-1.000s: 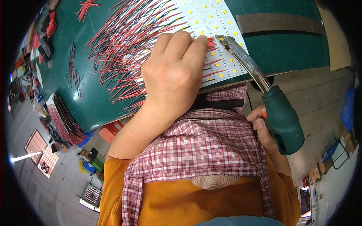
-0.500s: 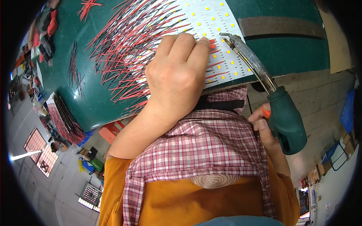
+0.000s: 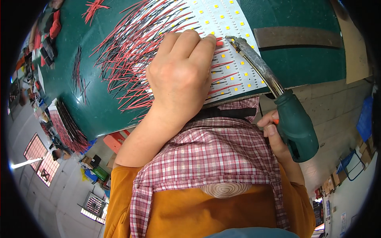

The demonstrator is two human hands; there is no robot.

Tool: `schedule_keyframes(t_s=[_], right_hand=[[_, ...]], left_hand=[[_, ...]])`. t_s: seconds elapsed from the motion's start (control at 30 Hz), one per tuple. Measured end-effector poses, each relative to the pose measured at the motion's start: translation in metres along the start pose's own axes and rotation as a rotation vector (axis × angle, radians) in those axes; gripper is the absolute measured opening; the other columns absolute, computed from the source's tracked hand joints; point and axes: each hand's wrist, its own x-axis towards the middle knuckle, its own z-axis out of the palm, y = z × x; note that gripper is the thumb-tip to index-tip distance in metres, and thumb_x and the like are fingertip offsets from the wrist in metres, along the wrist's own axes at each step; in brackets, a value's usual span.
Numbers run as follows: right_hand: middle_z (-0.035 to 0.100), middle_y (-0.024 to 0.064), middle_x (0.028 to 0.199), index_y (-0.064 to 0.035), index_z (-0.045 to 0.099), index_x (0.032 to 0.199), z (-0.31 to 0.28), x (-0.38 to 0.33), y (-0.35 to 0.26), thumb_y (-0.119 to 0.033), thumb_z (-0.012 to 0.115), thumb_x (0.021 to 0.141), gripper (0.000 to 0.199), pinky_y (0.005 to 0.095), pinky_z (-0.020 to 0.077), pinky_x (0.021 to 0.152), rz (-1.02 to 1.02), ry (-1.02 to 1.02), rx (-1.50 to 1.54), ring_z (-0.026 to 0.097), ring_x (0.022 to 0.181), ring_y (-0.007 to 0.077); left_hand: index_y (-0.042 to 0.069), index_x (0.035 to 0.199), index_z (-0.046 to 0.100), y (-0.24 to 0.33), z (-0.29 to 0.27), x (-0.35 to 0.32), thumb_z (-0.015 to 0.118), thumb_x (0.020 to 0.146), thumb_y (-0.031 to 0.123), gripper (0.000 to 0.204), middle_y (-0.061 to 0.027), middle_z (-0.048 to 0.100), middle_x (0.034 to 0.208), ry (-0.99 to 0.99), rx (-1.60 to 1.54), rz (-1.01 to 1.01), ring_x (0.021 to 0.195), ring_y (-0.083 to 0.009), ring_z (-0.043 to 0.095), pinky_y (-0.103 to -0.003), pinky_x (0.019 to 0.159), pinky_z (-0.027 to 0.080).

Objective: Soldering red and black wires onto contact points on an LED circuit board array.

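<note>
The soldering iron (image 3: 274,99) has swung in since a second ago: its metal tip now sits close to the fingertips of the left hand (image 3: 180,75), where before it lay further right. The left hand has barely shifted; it is curled, knuckles up, pressing on a red wire (image 3: 218,39) against the white board (image 3: 234,59) of small yellow squares on the green tabletop (image 3: 301,16). The right hand (image 3: 274,135) grips the iron's green handle. A spread of red and black wires (image 3: 127,51) lies left of the left hand. Tip and wire end look ready to meet.
</note>
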Motion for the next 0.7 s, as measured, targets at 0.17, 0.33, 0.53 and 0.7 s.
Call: schedule_keyframes(t_s=[0.17,0.33,0.53,0.7], right_hand=[[0.063,0.0063,0.077,-0.0024,0.062,0.08,0.001,-0.001,0.003,0.002,0.061,0.077,0.006,0.0249,0.0473,0.062,-0.015,0.024,-0.019,0.059,0.068,0.0157],[0.063,0.0067,0.078,-0.0021,0.063,0.084,-0.002,-0.002,0.007,0.001,0.063,0.076,0.008,0.0259,0.0472,0.066,-0.058,-0.028,-0.264,0.059,0.07,0.0156],[0.062,0.0072,0.082,-0.0006,0.059,0.098,-0.007,-0.004,0.0,-0.001,0.059,0.08,0.018,0.027,0.0465,0.071,0.08,-0.048,0.023,0.058,0.076,0.0158],[0.062,0.0063,0.083,-0.0005,0.058,0.1,-0.005,0.0,-0.004,-0.002,0.057,0.083,0.017,0.0286,0.0468,0.074,0.095,-0.077,0.079,0.057,0.08,0.0158]], left_hand=[[0.007,0.083,0.066,-0.001,0.001,0.0,0.064,0.06,0.004,0.023,-0.0022,0.052,0.072,0.0,0.003,0.003,0.067,-0.0195,0.053,-0.03,0.051,0.045],[0.007,0.083,0.066,-0.001,0.0,-0.001,0.063,0.06,0.005,0.023,-0.0018,0.053,0.072,-0.011,0.031,0.012,0.067,-0.0187,0.053,-0.029,0.05,0.045],[0.007,0.083,0.066,0.001,-0.003,0.0,0.062,0.061,0.006,0.022,-0.0019,0.053,0.073,-0.045,0.039,0.004,0.068,-0.0186,0.054,-0.028,0.05,0.045],[0.007,0.084,0.065,0.0,-0.005,0.002,0.063,0.061,0.004,0.023,-0.0026,0.054,0.074,-0.012,-0.053,-0.035,0.068,-0.0195,0.054,-0.029,0.052,0.046]])
